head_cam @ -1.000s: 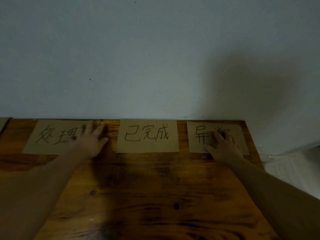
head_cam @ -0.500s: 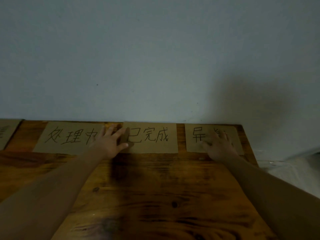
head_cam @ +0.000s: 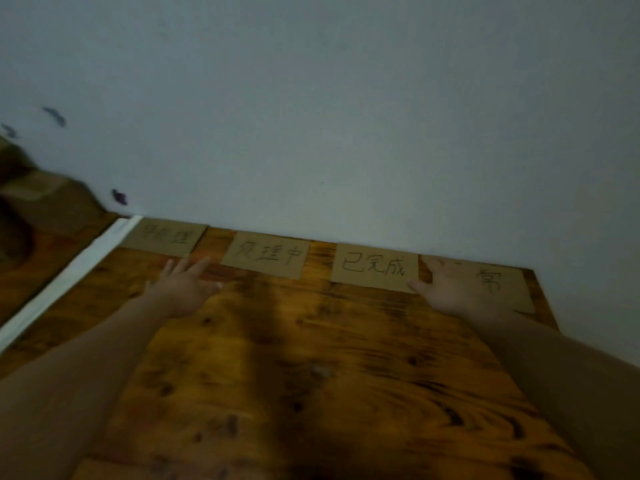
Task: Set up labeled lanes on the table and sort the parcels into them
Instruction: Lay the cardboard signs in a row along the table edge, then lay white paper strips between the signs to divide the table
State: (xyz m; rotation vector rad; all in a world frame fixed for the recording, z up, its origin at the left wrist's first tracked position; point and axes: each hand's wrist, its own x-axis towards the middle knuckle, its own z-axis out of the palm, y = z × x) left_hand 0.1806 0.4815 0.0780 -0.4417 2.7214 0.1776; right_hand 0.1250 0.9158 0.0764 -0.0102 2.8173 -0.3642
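Several brown cardboard labels with handwritten characters lie in a row along the far edge of the wooden table, against the wall. From left: a blurred label, a second label, a third label, and a rightmost label. My left hand lies flat on the wood, fingers spread, between the first two labels and just in front of them. My right hand rests flat on the left part of the rightmost label, covering its first character. No parcels on the table.
A white strip runs along the table's left edge. Beyond it at far left are brown cardboard boxes, blurred. The pale wall stands right behind the labels. The table's right edge drops off past the last label.
The view has swung left and tilted, bringing a leftmost label and boxes into sight. My left hand moved left, off the gap by the third label. My right hand stays on the rightmost label.
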